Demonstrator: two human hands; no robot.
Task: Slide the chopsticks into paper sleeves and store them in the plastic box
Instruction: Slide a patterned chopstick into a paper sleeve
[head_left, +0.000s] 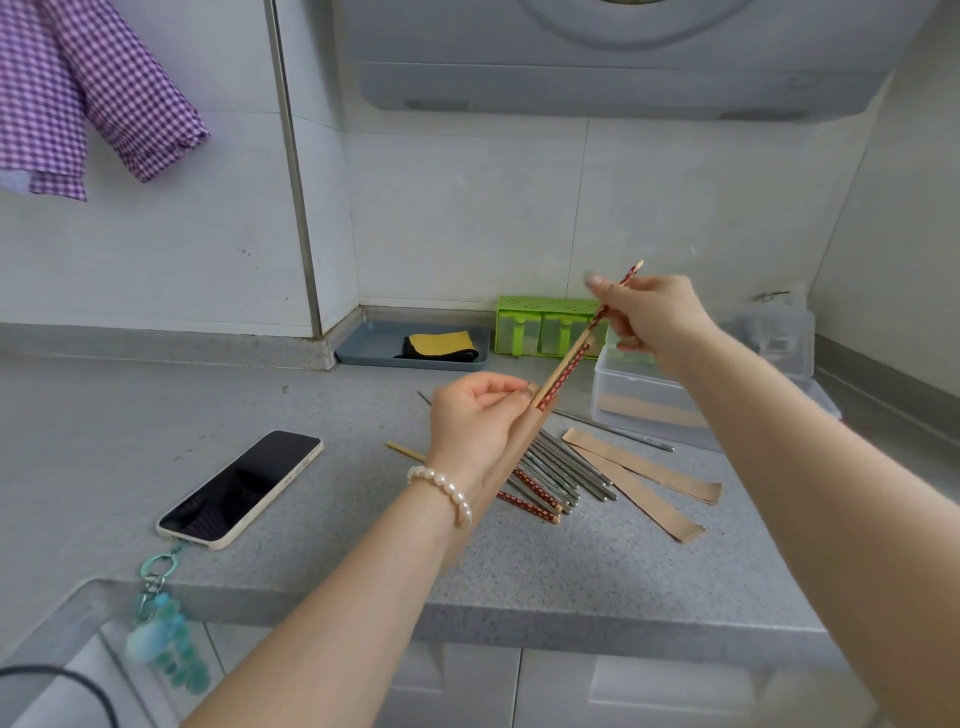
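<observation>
While left hand pinches the sleeve mouth, right hand pinches the chopsticks near their tops, tips entering. Sticks stiff, light; paper flimsy, so support near opening. Box below right hand.

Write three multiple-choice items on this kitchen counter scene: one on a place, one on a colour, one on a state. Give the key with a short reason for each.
1. Where does the phone lie?
A. On the counter, left of the hands
B. Inside the plastic box
C. On the blue tray

2. What colour is the compartment rack against the back wall?
A. Red
B. Green
C. Black

3. What is the state of the red patterned chopsticks held in the hands?
A. Fully hidden in the paper sleeve
B. Partly inside the paper sleeve
C. Lying loose on the counter

Key:
1 A: it rests on the grey counter near the left edge.
2 B: it is bright green.
3 B: the right hand pinches their upper ends while the left hand holds the paper sleeve around their lower part.
</observation>
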